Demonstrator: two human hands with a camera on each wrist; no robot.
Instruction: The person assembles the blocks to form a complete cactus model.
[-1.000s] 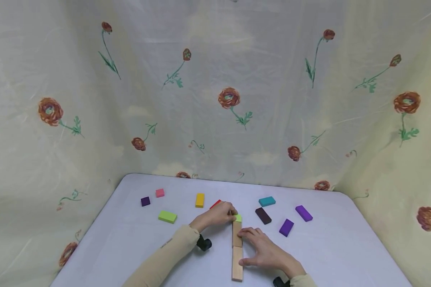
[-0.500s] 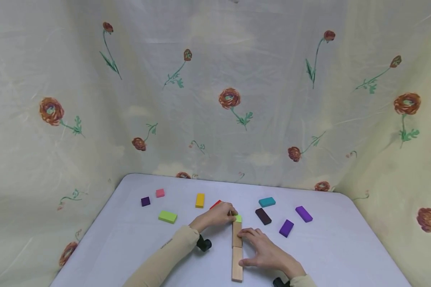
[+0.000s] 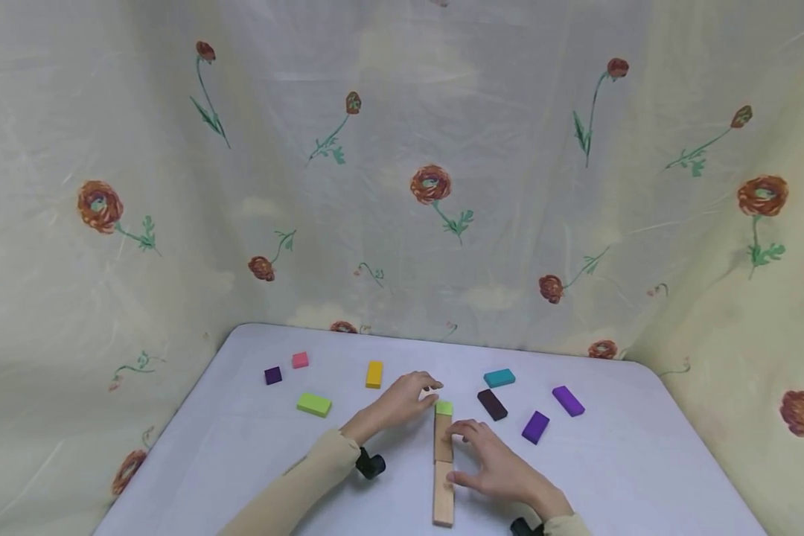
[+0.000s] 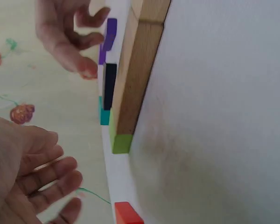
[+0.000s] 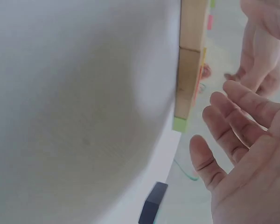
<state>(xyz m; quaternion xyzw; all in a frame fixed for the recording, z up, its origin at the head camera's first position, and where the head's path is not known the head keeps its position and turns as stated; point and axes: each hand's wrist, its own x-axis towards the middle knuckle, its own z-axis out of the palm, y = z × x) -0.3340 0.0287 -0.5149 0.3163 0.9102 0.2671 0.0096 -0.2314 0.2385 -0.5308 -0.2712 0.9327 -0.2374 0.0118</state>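
Two plain wooden blocks, the nearer one (image 3: pixel 444 495) and the farther one (image 3: pixel 444 439), lie end to end in a straight row. A small light green block (image 3: pixel 444 408) meets the row's far end. My left hand (image 3: pixel 398 402) hovers just left of the green block, holding nothing; the left wrist view shows its fingers loosely bent and apart from the row. Over the row's right side, my right hand (image 3: pixel 499 465) has its fingers spread and bent, with nothing in them. A red block (image 4: pixel 127 213) shows in the left wrist view, while my left hand hides it in the head view.
Left of the row lie a light green block (image 3: pixel 314 404), a yellow block (image 3: pixel 374 374), a pink block (image 3: pixel 300 360) and a dark purple block (image 3: pixel 273 375). To the right are teal (image 3: pixel 499 378), dark brown (image 3: pixel 492 404) and two purple blocks (image 3: pixel 535 427). A flowered curtain (image 3: pixel 496 223) hangs behind.
My left hand has let go of the small green block and moved slightly left, uncovering it. My right hand's fingers have lifted a little off the wooden blocks.
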